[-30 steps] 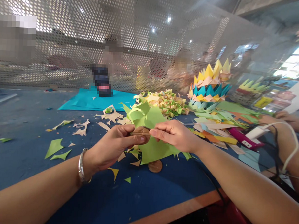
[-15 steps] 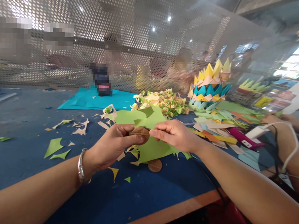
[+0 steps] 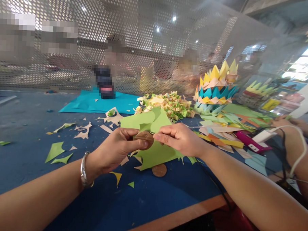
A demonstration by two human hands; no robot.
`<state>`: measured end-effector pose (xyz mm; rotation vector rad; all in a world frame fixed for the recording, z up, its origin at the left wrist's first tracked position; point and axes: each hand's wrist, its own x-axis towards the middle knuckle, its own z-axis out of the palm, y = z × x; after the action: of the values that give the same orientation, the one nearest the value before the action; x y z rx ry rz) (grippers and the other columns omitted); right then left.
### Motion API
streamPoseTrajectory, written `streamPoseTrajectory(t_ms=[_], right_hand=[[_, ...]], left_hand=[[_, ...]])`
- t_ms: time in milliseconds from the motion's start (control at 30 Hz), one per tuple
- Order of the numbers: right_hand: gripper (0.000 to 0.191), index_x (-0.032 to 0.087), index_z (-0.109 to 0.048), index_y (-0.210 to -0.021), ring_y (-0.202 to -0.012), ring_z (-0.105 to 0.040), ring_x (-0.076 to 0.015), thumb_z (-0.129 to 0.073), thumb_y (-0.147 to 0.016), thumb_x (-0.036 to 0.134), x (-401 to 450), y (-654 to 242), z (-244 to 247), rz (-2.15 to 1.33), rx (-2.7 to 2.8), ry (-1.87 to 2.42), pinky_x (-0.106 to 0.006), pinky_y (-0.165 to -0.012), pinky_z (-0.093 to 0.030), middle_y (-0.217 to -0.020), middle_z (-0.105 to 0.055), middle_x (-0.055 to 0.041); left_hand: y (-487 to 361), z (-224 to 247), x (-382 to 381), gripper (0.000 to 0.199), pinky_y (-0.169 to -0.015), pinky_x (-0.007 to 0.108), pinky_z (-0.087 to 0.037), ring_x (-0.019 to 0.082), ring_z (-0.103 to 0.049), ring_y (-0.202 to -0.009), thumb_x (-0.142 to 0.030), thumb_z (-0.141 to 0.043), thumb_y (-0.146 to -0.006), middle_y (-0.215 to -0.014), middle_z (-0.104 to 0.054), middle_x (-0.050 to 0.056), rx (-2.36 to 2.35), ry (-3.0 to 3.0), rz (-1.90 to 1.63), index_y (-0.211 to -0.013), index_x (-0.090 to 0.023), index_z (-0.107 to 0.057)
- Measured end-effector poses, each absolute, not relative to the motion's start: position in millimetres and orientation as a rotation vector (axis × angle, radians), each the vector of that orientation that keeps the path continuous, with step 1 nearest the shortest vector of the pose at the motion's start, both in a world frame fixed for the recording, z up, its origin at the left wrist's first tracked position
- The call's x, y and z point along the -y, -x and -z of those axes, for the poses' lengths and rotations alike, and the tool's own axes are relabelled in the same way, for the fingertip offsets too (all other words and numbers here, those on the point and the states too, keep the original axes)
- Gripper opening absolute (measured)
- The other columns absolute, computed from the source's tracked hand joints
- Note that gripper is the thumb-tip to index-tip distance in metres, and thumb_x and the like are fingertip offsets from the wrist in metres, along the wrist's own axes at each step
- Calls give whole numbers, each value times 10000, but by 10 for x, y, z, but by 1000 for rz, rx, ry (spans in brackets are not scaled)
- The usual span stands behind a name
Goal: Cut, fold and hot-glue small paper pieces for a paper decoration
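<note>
My left hand [image 3: 118, 144] pinches a round brown wood-coloured disc [image 3: 145, 138] and green paper [image 3: 157, 158], its thumb lying across the disc's face. Both are held above the table. My right hand [image 3: 180, 138] is closed in a pinch at the disc's right edge. A thin dark tip shows by its fingertips, too small to name. Another brown disc [image 3: 159, 170] lies flat on the table just below the paper.
Paper scraps [image 3: 83, 129] litter the blue table [image 3: 101, 208]. Behind my hands are a heap of cut pieces [image 3: 167, 104], teal sheets [image 3: 80, 103] and stacked paper crowns [image 3: 217, 92]. At right are paper strips [image 3: 224, 130], a magenta power strip [image 3: 255, 142], cables and another person's arm [image 3: 292, 142].
The green paper has shifted and turned slightly, its lower corner moving left. Both hands keep nearly the same place and grip.
</note>
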<state>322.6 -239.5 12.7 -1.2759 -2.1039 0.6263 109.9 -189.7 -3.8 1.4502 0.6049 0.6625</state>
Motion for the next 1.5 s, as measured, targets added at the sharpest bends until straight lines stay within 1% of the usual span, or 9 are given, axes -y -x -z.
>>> streamPoseTrajectory(t_ms=[100,400,700,900,1000,1133,1267,1367,1500], right_hand=[[511,208,-344,-602,-532,-275,-81,-580,-952,496,2394,-3226,-123,-620,2105,1278,-257,-480,-215,-590,-253,66],[521,210,-311,-592,-523,-269,-81,-565,-962,476,2412,-3217,-128,-544,2136,1294,-266,-491,-217,-578,-240,69],[498,208,-341,-582,-519,-297,-83,-533,-982,433,2420,-3227,-114,-448,2191,1280,-264,-498,-233,-567,-274,62],[441,202,-422,-610,-460,-195,-62,-581,-953,429,2423,-3229,-99,-411,2184,1283,-265,-459,-171,-515,-209,99],[408,193,-442,-609,-482,-238,-66,-590,-942,378,2414,-3243,-102,-388,2251,1271,-267,-478,-192,-526,-259,86],[318,182,-480,-635,-525,-314,-73,-578,-924,269,2391,-3269,-85,-312,2337,1275,-264,-516,-234,-562,-391,55],[343,175,-529,-674,-519,-349,-73,-532,-972,347,2379,-3278,-64,-267,2376,1275,-268,-532,-258,-578,-461,36],[349,177,-536,-680,-517,-372,-76,-530,-974,364,2385,-3278,-59,-225,2403,1293,-269,-533,-261,-588,-473,29],[345,180,-534,-672,-491,-375,-76,-525,-969,356,2398,-3277,-52,-185,2410,1322,-265,-518,-255,-560,-444,38]], left_hand=[[-1096,32,1895,58,-723,291,-460,155,-587,-715,-259,-797,-697,-747,-716,18,-584,-1448,-659,-709,-204,-782],[-1104,-29,1901,46,-691,281,-437,136,-531,-654,-235,-765,-689,-647,-643,-8,-595,-1517,-635,-661,-199,-767],[-1074,-20,1867,118,-697,294,-500,164,-606,-716,-265,-758,-691,-762,-729,15,-645,-1630,-572,-780,-194,-790],[-1065,-35,1851,132,-624,265,-482,130,-547,-621,-269,-673,-746,-614,-614,-23,-655,-1880,-535,-674,-168,-719],[-1052,-5,1831,164,-548,238,-440,116,-507,-564,-266,-656,-760,-571,-568,-32,-666,-1970,-544,-625,-176,-666],[-1041,33,1806,234,-463,211,-348,95,-435,-502,-274,-660,-763,-512,-480,-46,-670,-2056,-578,-559,-184,-589],[-1039,51,1792,197,-448,204,-310,89,-410,-500,-278,-653,-767,-528,-477,-46,-667,-2112,-564,-599,-179,-624],[-1034,46,1790,179,-437,203,-282,82,-385,-484,-269,-652,-758,-518,-451,-52,-687,-2137,-549,-606,-176,-641],[-1026,19,1793,145,-456,206,-310,94,-420,-505,-270,-636,-754,-533,-474,-48,-690,-2153,-510,-650,-177,-675]])
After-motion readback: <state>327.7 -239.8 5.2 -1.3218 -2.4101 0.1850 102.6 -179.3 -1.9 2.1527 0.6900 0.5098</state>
